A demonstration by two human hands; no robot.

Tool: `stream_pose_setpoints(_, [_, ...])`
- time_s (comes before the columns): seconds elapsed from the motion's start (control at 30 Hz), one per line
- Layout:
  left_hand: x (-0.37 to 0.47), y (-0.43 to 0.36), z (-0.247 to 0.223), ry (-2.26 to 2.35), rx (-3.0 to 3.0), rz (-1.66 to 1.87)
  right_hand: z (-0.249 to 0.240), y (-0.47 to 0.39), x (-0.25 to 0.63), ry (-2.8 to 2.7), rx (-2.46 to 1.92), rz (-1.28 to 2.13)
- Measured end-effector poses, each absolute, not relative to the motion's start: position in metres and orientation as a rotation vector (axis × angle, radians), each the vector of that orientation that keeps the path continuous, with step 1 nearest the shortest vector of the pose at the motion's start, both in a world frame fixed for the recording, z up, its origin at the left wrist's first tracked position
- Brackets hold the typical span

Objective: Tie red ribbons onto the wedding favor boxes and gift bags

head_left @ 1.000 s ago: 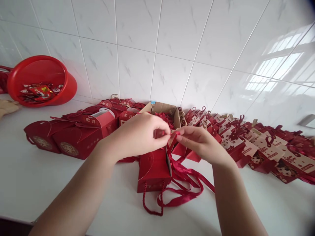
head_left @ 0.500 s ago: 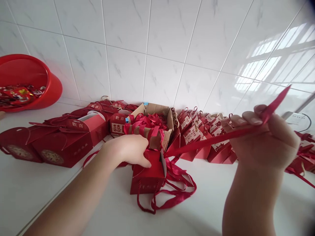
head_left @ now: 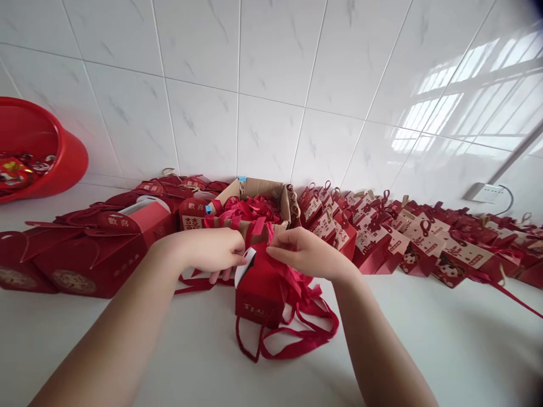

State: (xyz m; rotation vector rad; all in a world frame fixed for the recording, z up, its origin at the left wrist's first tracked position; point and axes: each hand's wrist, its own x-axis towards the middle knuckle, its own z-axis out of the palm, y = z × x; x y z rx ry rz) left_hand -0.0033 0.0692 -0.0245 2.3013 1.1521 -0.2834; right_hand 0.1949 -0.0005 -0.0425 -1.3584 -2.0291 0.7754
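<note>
Both forearms bare, converging forward from lower edge. Left forearm (head_left: 123,316) slants up toward right; left wrist (head_left: 169,257) bent, left hand (head_left: 216,250) turned inward, back of hand upward, fingers curled, some fingertips showing beneath. Right forearm (head_left: 384,339) slants up toward left; right hand (head_left: 303,253) turned inward, fingers bent, thumb beneath them. Hands roughly level, near each other, apart.

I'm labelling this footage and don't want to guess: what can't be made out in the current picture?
In the head view:
Inside of the front red box: hidden by its walls and top.
Whatever the right hand may be pinching: hidden by the hand itself.
Left part of the red tub: cut off by the left edge.
Bottom of the carton: hidden by heaped ribbons.
</note>
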Motion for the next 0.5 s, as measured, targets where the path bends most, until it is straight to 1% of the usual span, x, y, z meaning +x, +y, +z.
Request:
stream_pose_setpoints(0.33, [-0.003,0.066,-0.021,1.151,2.325,-0.328,-0.058,0.011,0.182,-2.027,-1.542,0.758])
stream_pose_setpoints(0.5, [-0.003,0.067,-0.022,1.145,2.336,-0.347,-0.064,0.014,0.174,-2.066,-1.582,0.666])
